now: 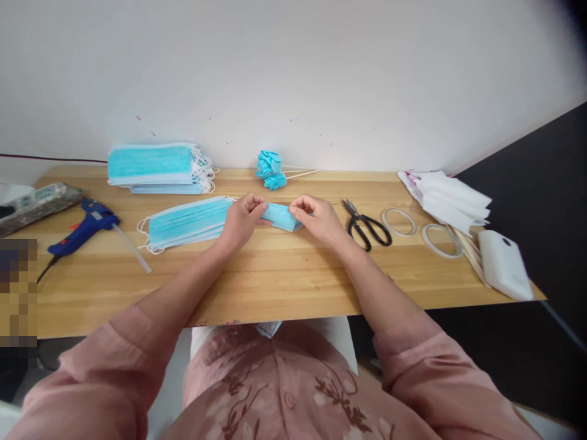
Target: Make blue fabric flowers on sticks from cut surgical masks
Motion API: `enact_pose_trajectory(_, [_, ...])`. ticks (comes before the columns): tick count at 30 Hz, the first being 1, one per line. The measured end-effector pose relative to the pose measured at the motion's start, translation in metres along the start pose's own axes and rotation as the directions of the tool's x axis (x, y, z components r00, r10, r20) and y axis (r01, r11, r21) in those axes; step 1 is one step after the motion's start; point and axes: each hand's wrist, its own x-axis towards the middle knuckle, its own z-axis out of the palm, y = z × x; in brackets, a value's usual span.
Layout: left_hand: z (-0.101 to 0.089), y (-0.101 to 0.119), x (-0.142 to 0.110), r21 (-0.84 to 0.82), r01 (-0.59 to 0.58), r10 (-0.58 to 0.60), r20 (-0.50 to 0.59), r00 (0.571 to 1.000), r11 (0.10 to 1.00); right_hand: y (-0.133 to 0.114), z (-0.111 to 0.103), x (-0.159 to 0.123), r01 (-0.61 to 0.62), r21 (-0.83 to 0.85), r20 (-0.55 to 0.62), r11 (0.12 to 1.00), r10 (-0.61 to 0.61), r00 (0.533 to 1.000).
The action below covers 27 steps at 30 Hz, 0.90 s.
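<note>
A piece of light-blue face mask fabric (279,216), seemingly folded, is stretched between both hands over the middle of the table. My left hand (244,219) pinches its left end between thumb and fingers. At the other end, my right hand (317,216) pinches the fabric the same way. Beside my left hand lies a small stack of blue face masks (190,223) with white ear loops, partly covered by that hand. Black-handled scissors (367,226) rest to the right of my right hand. Behind the hands lie blue fabric flowers (269,168) on thin sticks.
A thick pile of masks (150,164) sits at the back left. Further left are a blue glue gun (85,226) with a glue stick and a power strip (43,201). On the right are two tape rolls (443,241), white sheets (452,198), and a white box-like device (504,264).
</note>
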Motion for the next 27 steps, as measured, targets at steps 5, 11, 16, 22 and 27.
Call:
enact_pose_trajectory(5, [0.001,-0.004,-0.003,0.079,-0.117,0.114,0.046,0.992,0.99,-0.005,-0.001,-0.003,0.058,0.017,0.029,0.998,-0.058,0.998])
enact_pose_trajectory(11, [0.004,-0.011,-0.007,0.178,-0.188,0.17,0.113,0.979,0.966,-0.003,0.01,-0.003,0.051,-0.139,0.133,0.989,-0.032,0.991])
enact_pose_trajectory(16, [0.003,-0.003,-0.01,0.055,-0.203,0.199,0.076,0.977,0.978,0.0,0.008,0.0,-0.057,0.131,0.005,0.99,0.056,0.998])
enact_pose_trajectory(22, [0.007,0.003,-0.014,0.019,-0.068,0.061,0.254,0.965,0.997,0.004,0.006,0.002,-0.133,0.392,-0.026,0.91,0.156,0.987])
enact_pose_trajectory(27, [0.011,0.001,-0.015,0.049,-0.081,0.067,0.237,0.969,0.995,0.004,0.01,0.001,-0.151,0.451,0.002,0.88,0.168,0.986])
